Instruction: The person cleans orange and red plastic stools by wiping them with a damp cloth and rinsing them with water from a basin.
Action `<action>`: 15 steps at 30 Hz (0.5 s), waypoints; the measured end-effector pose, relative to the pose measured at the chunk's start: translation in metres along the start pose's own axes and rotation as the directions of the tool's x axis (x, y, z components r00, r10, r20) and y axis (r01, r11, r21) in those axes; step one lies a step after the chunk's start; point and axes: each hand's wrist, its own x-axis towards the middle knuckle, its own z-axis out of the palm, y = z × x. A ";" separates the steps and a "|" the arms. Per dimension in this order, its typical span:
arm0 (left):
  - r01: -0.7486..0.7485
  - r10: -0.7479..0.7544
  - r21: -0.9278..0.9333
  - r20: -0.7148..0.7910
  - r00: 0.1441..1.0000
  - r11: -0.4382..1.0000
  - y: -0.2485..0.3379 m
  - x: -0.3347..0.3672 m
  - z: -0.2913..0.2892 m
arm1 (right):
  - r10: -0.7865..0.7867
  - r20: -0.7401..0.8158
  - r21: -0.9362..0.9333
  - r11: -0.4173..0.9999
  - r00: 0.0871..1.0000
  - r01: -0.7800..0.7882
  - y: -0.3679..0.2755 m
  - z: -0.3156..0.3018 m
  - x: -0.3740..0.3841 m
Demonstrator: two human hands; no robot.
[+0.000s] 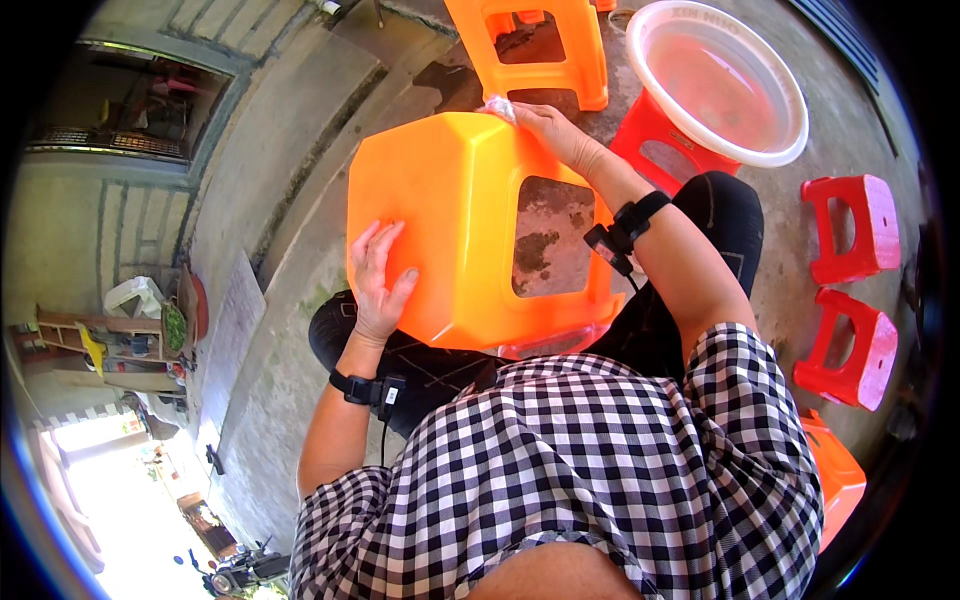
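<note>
An orange plastic stool (428, 215) lies on its side across my lap, its seat turned to the left and its legs pointing right. My left hand (376, 290) rests on the seat, its fingers spread and laid against the plastic. At the stool's far edge, my right hand (548, 132) presses a small crumpled whitish cloth (498, 108) against the seat corner. The fingertips around the cloth are partly hidden. Each forearm wears a black strap with a small device.
Ahead stands another orange stool (583, 68). A white basin (795, 130) of water sits on a red stool (640, 140) to its right. Two small red stools (868, 230) are at the right, with an orange one (835, 475) behind. Wet patches mark the concrete floor (290, 290).
</note>
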 end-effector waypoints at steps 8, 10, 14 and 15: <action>0.218 -0.214 -0.171 0.044 0.976 0.961 0.005 0.016 -0.001 | -0.037 0.008 -0.313 0.949 0.999 0.037 0.031 -0.030 0.007; 0.298 -0.299 -0.118 0.017 0.954 0.947 0.017 0.031 -0.001 | -0.248 0.228 -0.611 0.716 0.942 0.337 0.027 -0.036 0.012; 0.525 -0.553 -0.268 -0.038 0.832 0.808 0.022 0.032 0.007 | -0.249 0.318 -0.695 0.595 0.915 0.403 0.006 -0.010 0.007; 0.542 -0.585 -0.350 -0.022 0.811 0.764 0.028 0.038 0.007 | -0.302 0.291 -0.710 0.568 0.908 0.417 0.009 -0.012 0.008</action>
